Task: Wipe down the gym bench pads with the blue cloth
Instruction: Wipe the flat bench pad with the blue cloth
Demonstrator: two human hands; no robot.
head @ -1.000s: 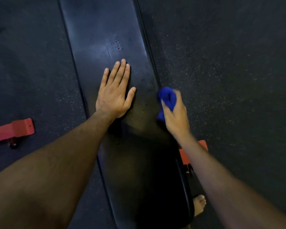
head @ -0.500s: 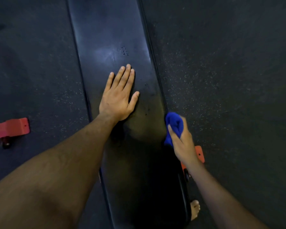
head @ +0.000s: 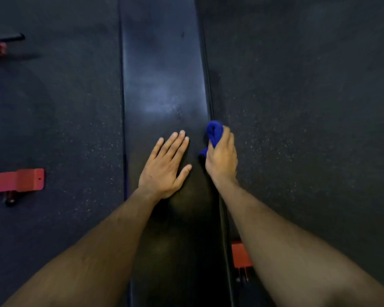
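My left hand (head: 164,166) lies flat with fingers spread on the bench pad (head: 162,80) at frame centre, likely to brace me, while my right hand (head: 221,160) grips the bunched blue cloth (head: 213,132) against the pad's right edge to wipe it.

I'm in a gym. Under me runs a long black padded bench (head: 164,85), its vinyl top catching a dull sheen, stretching from near to far through the middle of my view. On both sides lies dark rubber flooring (head: 297,107) flecked with pale specks, the kind laid in weight rooms. Red-painted steel frame feet (head: 18,180) stick out on the left, and another red bracket (head: 241,255) shows near, just right of the bench.
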